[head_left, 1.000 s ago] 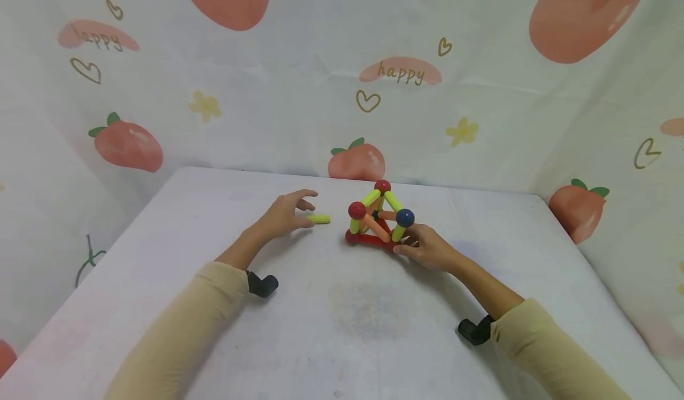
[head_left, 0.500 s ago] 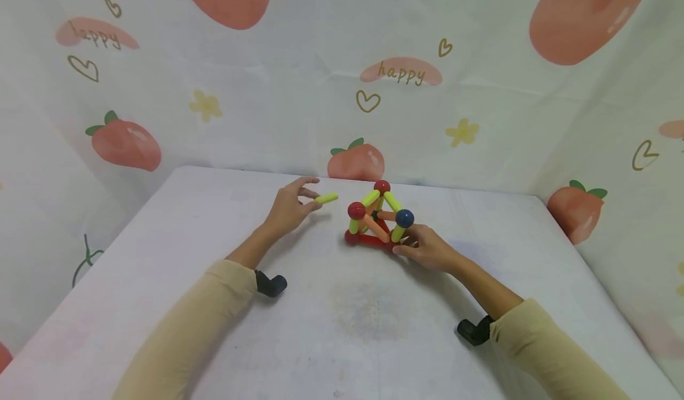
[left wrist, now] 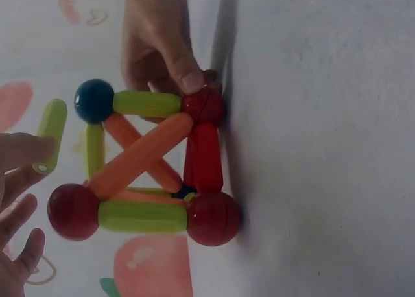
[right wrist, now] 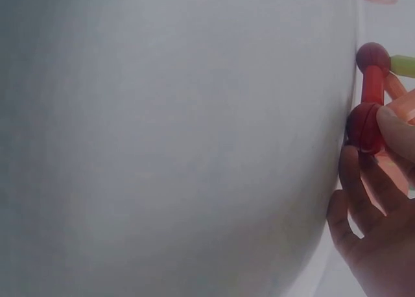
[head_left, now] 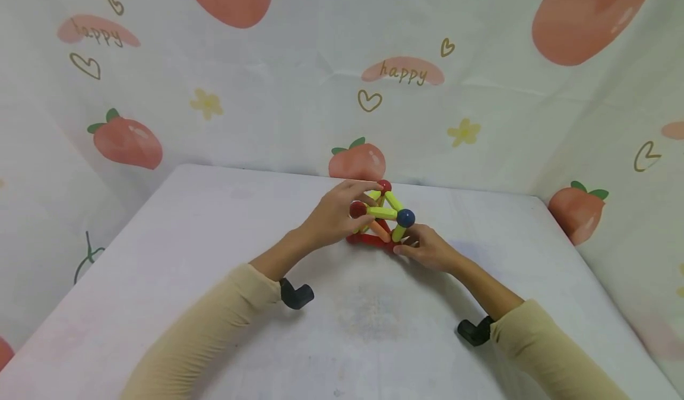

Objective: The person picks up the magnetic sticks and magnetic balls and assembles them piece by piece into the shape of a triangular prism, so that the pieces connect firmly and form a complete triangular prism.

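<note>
A frame of magnetic rods and balls [left wrist: 144, 155] stands on the white table, with yellow-green, orange and red rods between red and blue balls. My left hand [head_left: 332, 215] pinches a loose yellow-green magnetic rod [left wrist: 53, 130] between thumb and finger. In the left wrist view that rod is apart from the frame, over its top edge between the blue ball [left wrist: 94, 101] and a red ball [left wrist: 73, 211]. My right hand [head_left: 431, 249] holds the red ball [right wrist: 367, 128] at the frame's lower right corner, thumb and fingers around it. In the head view, my left hand hides part of the frame.
The white table [head_left: 374, 340] runs out to both sides and toward me. Behind it hangs a pale cloth [head_left: 288, 91] printed with peaches, hearts and flowers. Black wrist mounts [head_left: 297, 294] stick out below both sleeves.
My left hand has picked the yellow-green rod off the table, lifted it and carried it right to the frame's top. My right hand and the frame have stayed put.
</note>
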`<action>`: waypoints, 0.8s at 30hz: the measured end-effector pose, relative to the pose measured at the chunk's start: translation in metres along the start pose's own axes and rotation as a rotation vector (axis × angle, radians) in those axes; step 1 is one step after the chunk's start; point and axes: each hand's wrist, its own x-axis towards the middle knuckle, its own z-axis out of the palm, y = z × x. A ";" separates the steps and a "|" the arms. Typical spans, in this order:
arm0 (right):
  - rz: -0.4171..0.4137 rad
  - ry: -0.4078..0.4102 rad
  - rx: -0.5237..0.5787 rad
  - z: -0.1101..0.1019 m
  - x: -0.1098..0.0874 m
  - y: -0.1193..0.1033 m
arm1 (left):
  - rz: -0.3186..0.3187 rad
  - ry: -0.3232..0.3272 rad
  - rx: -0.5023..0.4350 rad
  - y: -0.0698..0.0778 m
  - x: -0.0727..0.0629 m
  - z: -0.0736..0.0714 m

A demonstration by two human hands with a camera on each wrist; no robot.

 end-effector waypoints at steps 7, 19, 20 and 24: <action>0.022 -0.001 -0.001 0.001 0.000 -0.001 | -0.017 -0.021 0.144 0.003 0.002 0.011; 0.015 -0.001 -0.016 0.000 0.000 -0.001 | -0.059 -0.058 0.178 -0.005 0.001 0.007; 0.016 -0.001 -0.016 0.000 0.000 -0.002 | -0.060 -0.061 0.169 -0.005 0.000 0.006; 0.022 -0.001 -0.012 0.000 0.000 -0.003 | -0.055 -0.073 0.129 -0.007 0.000 0.006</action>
